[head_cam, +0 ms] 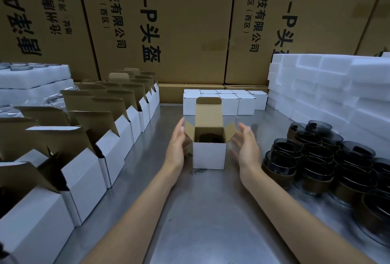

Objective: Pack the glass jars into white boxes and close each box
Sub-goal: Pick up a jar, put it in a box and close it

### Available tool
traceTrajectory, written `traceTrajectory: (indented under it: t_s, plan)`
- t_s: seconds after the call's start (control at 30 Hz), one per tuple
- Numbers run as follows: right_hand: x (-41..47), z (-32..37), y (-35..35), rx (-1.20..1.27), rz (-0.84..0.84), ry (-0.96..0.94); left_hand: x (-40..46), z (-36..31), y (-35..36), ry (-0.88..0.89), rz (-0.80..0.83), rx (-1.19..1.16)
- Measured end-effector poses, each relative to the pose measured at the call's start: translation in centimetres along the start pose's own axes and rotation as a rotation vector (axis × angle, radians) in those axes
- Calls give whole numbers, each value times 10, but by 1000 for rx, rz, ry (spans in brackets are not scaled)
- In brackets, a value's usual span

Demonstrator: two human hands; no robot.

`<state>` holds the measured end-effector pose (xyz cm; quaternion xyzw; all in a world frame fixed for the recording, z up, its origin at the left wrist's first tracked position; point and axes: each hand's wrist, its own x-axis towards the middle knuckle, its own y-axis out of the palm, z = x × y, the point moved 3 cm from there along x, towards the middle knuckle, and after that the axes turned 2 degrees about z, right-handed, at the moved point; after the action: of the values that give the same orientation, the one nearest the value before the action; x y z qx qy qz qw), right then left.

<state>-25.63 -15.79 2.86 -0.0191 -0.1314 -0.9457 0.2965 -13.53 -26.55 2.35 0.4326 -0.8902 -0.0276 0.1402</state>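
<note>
White box (209, 155) on bench (202, 211), flaps up; jar (211, 137) inside mostly hidden. Left hand (176, 146) touches box side, right hand (245, 147) apart, both fingers straight.

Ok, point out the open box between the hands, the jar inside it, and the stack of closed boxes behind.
open box (209, 155): head view, white front wall.
jar (211, 137): head view, dark rim.
closed boxes (245, 105): head view, front face.

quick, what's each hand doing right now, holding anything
Left hand: open, fingers straight, at the left side of the open white box, holding nothing.
Right hand: open, just right of the box, holding nothing.
</note>
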Motion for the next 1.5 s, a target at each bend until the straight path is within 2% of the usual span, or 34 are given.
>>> traceTrajectory:
  t_s: [0.1, 0.3, 0.5, 0.63, 0.77, 1.0, 1.1, 1.33, 1.5]
  plan:
    - [0, -7, 6, 30, 132, 78, -3, 0, 7, 1, 73, 80]
    - [-3, -1, 10, -51, 265, 23, -6, -5, 9, -20, 82, 118]
    - [2, -3, 13, -103, 284, 53, -3, -2, 14, -118, 118, 67]
    - [2, -2, 14, -105, 296, -12, -2, -6, 15, -103, 255, -50]
    - [3, -2, 9, -82, 255, -16, -1, -6, 12, -147, 152, -164]
    - [1, -6, 8, -26, 234, -25, -3, -6, 12, -139, 173, -173]
    - [3, -8, 5, -6, 279, 9, -4, -7, 11, -142, 185, -233]
    - [4, -5, 4, 9, 455, 74, -5, -5, 6, -163, 409, -166]
    - [2, -4, 1, 31, 434, 65, -4, -5, 2, -136, 333, -130]
